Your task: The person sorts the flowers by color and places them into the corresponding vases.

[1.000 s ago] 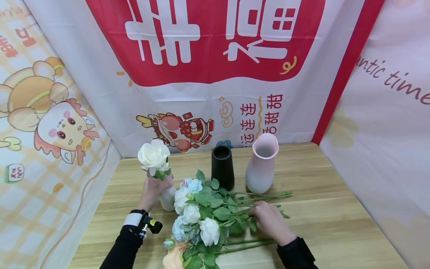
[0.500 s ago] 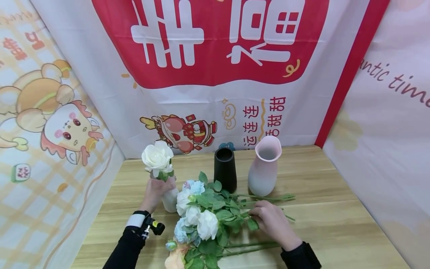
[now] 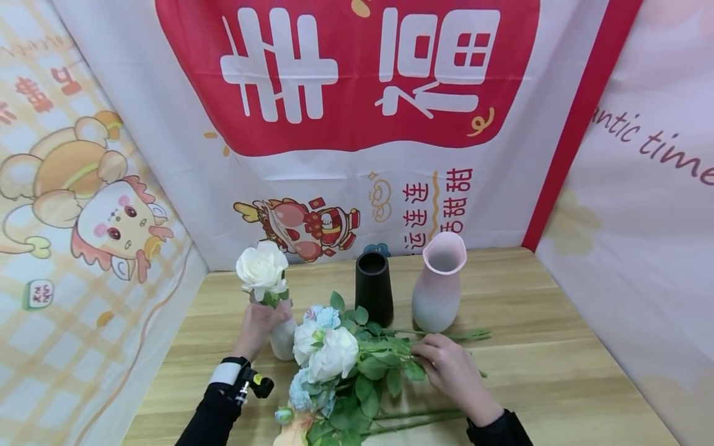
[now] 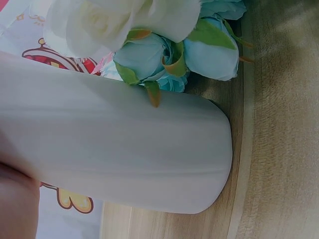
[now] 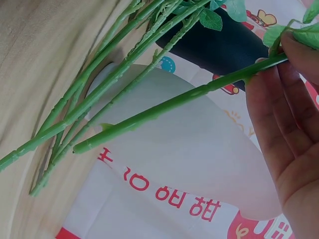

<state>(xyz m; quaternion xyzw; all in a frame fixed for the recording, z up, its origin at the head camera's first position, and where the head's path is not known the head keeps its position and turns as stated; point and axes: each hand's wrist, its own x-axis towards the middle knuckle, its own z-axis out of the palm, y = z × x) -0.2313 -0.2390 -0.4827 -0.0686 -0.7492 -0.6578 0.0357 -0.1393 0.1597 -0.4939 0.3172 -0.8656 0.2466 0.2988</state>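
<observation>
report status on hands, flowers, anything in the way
Left hand grips vase holding white rose. Right hand pinches green stem. Other flowers close alongside, might snag.

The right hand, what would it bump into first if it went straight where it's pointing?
The right hand would probably brush the green leaves just ahead first, then perhaps the black vase; depth is hard to judge.

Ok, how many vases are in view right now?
3. A black vase stands at centre back, a pink-rimmed vase stands right of it, and a third vase is held in the left grip. No others show.
</observation>
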